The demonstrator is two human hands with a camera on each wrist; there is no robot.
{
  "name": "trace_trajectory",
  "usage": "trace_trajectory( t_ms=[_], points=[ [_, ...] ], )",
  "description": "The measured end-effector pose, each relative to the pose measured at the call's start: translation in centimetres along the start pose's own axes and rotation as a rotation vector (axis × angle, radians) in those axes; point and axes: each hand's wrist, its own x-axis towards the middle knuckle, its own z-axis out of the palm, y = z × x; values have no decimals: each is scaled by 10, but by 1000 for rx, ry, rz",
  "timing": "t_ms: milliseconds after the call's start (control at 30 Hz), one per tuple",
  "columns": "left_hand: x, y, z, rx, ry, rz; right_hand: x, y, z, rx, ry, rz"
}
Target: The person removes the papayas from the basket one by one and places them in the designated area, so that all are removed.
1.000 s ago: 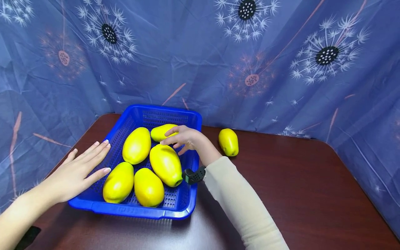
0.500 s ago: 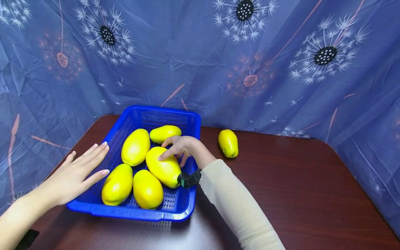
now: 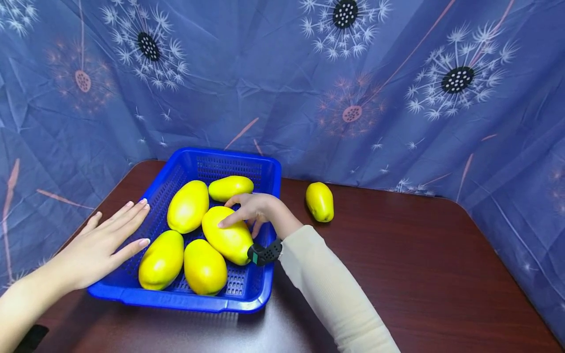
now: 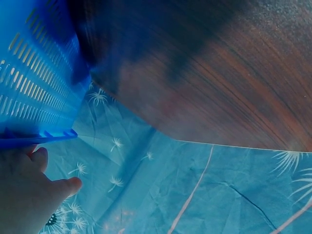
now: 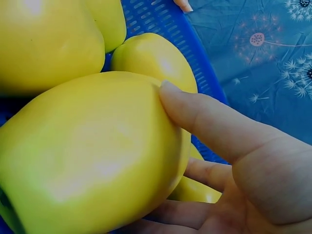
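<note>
A blue perforated basket point(image 3: 176, 300) holds several yellow papayas. My right hand point(image 3: 258, 208) reaches in over the basket's right side and grips the right-hand papaya point(image 3: 227, 240). In the right wrist view the thumb point(image 5: 195, 112) presses on top of that papaya point(image 5: 92, 151), and the other fingers go under its side, partly hidden. My left hand point(image 3: 103, 247) lies with straight fingers over the basket's left rim; in the left wrist view its fingers point(image 4: 41, 158) are right at the rim.
Around the gripped papaya lie a back papaya point(image 3: 231, 188), a left papaya point(image 3: 188, 206) and two front ones. Another papaya point(image 3: 320, 202) sits on the brown table point(image 3: 397, 274), right of the basket. A blue patterned curtain point(image 3: 265, 73) hangs behind the table.
My right hand has come down from above the papayas and closed its thumb and fingers on the right-hand one, which has tipped slightly leftward. The left hand keeps its place at the rim.
</note>
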Motion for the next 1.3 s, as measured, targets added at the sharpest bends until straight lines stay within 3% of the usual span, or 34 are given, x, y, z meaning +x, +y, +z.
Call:
trace_trajectory(
  t_ms=[400,800,1300],
  points=[
    [-2,2,5,-9,-3,-1,4,6,4,37,-7,-26],
    [-3,3,1,12,-8,-2,0,3,1,50,0,-38],
    [-2,3,1,40,28,38,-7,-3,-10,244,-66,-125]
  ],
)
